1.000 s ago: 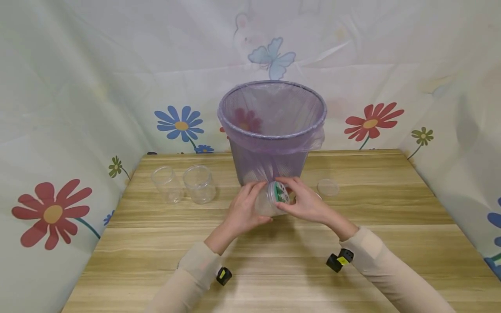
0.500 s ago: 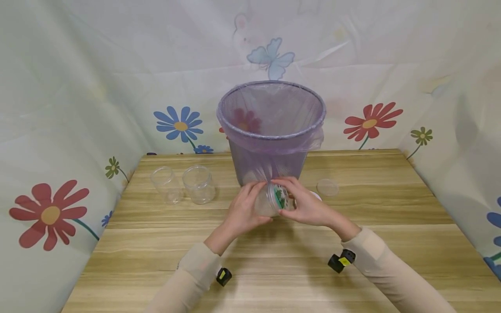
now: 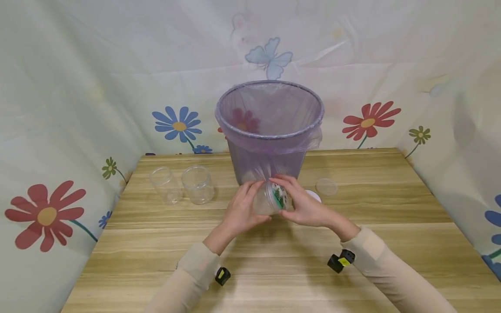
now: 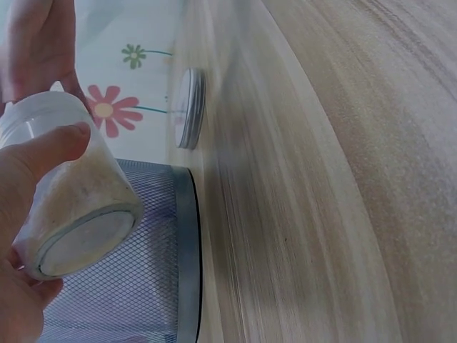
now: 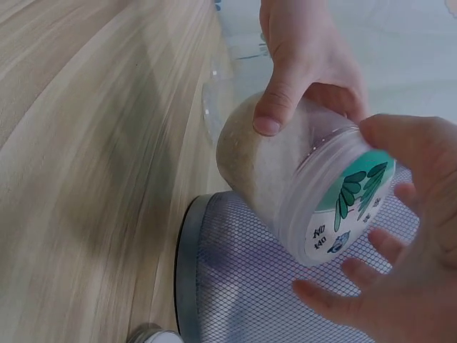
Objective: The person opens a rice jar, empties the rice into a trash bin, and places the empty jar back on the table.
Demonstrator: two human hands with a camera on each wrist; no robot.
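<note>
Since a second ago, our right hand [image 3: 309, 204] has worked round the green-printed lid [image 5: 348, 207] of the plastic jar [image 3: 268, 200], the lid face turning further from the head camera while the jar itself barely shifts. We hold the jar on its side just above the wooden table [image 3: 274, 261], directly in front of the mesh wastebasket [image 3: 270, 130] with its purple liner. Our left hand [image 3: 243, 208] wraps the body, thumb pressed across the pale grainy contents, apparently to steady the jar against the twist. The right hand's fingers [image 5: 335, 300] are curled about the lid's rim, gripping it; the lid looks still seated on the jar. To the left stand two empty clear jars [image 3: 182, 184], side by side and open. To the right lie a clear lid [image 3: 326, 187] and, partly hidden behind the right hand, a white lid [image 3: 315, 195], both flat on the table.
</note>
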